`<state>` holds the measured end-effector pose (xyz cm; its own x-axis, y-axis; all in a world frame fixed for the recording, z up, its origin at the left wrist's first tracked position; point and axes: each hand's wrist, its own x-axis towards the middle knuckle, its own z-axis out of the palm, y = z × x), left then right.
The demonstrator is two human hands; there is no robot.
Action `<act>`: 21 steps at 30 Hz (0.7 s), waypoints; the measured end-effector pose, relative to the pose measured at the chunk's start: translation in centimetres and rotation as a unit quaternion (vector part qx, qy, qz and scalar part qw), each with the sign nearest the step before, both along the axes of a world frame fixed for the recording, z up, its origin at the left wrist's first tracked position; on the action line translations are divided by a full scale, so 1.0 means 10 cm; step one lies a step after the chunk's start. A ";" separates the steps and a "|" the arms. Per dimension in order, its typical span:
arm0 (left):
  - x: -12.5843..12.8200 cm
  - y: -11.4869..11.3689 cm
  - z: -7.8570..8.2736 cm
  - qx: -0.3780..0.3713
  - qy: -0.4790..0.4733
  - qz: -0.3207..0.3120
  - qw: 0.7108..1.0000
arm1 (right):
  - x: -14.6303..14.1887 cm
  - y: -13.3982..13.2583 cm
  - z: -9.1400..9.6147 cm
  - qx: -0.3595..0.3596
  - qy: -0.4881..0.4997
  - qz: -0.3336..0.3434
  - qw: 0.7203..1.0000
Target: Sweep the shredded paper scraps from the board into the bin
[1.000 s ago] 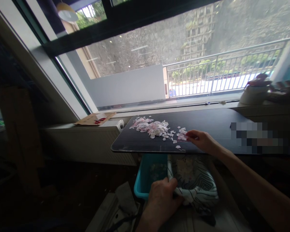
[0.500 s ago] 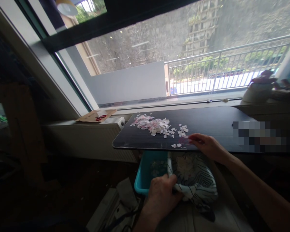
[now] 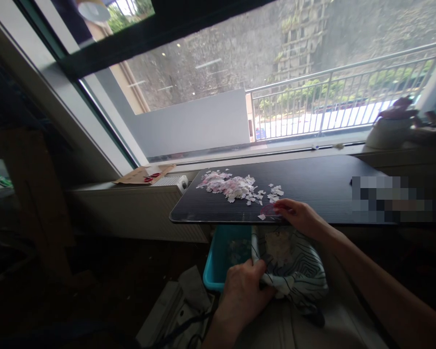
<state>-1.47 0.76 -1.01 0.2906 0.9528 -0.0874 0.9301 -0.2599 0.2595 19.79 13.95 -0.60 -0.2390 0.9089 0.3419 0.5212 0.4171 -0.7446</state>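
Note:
My left hand (image 3: 244,286) is closed on the near left edge of a striped cloth bag (image 3: 305,276), holding its mouth open below the table edge. Pale paper scraps (image 3: 277,247) lie inside the bag. Over the table's front edge, my right hand (image 3: 300,215) pinches a thin, see-through pink piece of plastic (image 3: 266,210) that rests on or just above the tabletop. Beside the plastic lie a single scrap (image 3: 261,217) and a small cluster of scraps (image 3: 275,192). A larger heap of torn paper (image 3: 230,185) spreads to the left on the dark table (image 3: 319,186).
A turquoise bin (image 3: 210,271) with scraps inside stands under the table edge, left of the bag. A radiator (image 3: 138,208) runs along the wall, with brown paper (image 3: 134,175) and red-handled scissors (image 3: 151,177) on top. The window (image 3: 210,68) rises behind the table.
My right hand has moved slightly left with the pink plastic. Of the scraps near the front edge, one still shows. My left hand keeps its grip on the bag.

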 end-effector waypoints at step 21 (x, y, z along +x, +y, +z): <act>-0.01 0.01 -0.08 0.041 0.013 -0.018 0.999 | -0.14 0.37 -0.19 0.073 0.142 -0.106 0.981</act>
<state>-1.60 0.87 -1.80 0.3241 0.9459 -0.0164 0.9256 -0.3135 0.2121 18.38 17.67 -2.49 0.0742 0.8645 0.4971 0.3874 0.4343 -0.8132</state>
